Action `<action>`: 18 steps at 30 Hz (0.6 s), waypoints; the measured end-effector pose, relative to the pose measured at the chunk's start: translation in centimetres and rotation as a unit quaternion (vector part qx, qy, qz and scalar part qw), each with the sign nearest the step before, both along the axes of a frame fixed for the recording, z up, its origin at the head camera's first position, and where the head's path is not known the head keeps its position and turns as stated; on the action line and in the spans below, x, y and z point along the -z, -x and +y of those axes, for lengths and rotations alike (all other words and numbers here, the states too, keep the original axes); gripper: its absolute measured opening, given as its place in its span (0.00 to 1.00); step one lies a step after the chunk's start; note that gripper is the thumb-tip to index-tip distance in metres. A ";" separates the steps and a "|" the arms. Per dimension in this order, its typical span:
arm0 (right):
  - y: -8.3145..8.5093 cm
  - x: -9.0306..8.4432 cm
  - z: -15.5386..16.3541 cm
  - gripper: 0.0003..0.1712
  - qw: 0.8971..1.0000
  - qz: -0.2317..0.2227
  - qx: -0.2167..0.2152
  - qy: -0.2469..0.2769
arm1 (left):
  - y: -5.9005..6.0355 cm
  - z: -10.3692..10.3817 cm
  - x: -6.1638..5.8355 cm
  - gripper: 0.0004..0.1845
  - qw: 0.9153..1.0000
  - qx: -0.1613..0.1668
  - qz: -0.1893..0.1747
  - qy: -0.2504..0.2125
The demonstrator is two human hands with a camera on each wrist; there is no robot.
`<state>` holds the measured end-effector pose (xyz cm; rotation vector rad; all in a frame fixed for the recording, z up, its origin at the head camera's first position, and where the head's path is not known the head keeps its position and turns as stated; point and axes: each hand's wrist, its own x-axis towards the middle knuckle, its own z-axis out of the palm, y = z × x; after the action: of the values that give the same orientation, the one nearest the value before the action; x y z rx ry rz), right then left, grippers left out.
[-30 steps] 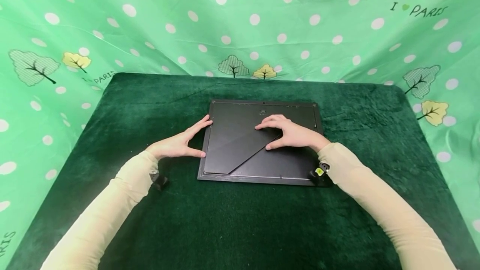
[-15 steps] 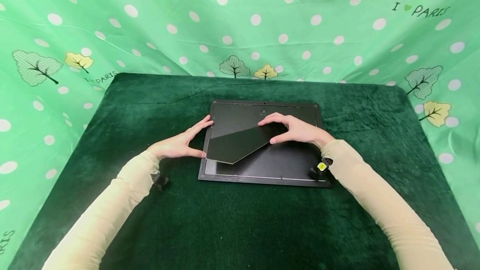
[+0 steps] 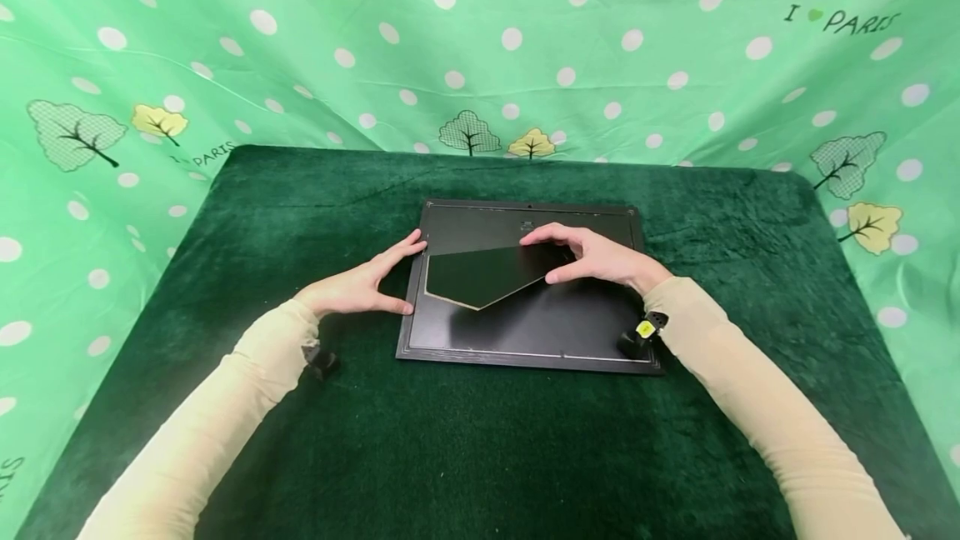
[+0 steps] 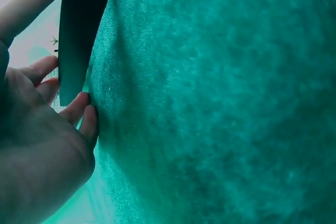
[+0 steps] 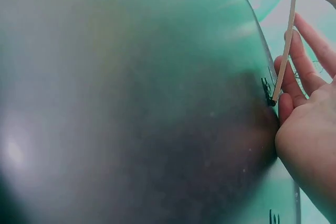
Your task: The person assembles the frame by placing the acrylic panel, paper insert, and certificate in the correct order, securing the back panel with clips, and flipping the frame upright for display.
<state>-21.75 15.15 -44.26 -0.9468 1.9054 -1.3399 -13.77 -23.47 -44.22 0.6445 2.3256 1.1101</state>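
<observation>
A black photo frame (image 3: 570, 327) lies face down on the dark green cloth. Its easel stand (image 3: 472, 275), a flat black leg with a pale edge, tilts up off the back panel. My right hand (image 3: 596, 257) pinches that leg between thumb and fingers, close to its right end. In the right wrist view the stand (image 5: 287, 45) shows edge-on, rising from a small dark hinge (image 5: 269, 94) on the back panel (image 5: 131, 114). My left hand (image 3: 356, 288) rests along the frame's left edge, thumb and fingers spread. The left wrist view shows fingertips against the frame's side (image 4: 79, 35).
Dark green plush cloth (image 3: 465, 440) covers the table around the frame. A light green curtain (image 3: 510, 48) with white dots and printed trees hangs behind the table and at both sides. A small black camera (image 3: 636, 340) on the right wrist hangs low over the frame.
The stand lay flat on the back panel a second ago; its left end has swung upward. My right hand has risen slightly with it. My left hand stays at the frame's edge.
</observation>
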 end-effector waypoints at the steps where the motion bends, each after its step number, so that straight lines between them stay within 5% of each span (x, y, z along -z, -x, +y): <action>1: 0.0 0.0 0.0 0.32 1.000 -0.002 0.000 0.003 | 0.0 0.0 0.0 0.52 1.000 0.000 0.001 0.001; 18: -0.6 0.0 -0.3 0.32 0.999 -0.018 0.025 0.030 | 0.0 2.4 -2.6 0.54 0.994 -0.019 0.034 0.102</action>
<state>-21.13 14.86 -44.26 -0.9039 1.8818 -1.4416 -13.74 -21.11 -41.63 0.5713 2.4782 0.8640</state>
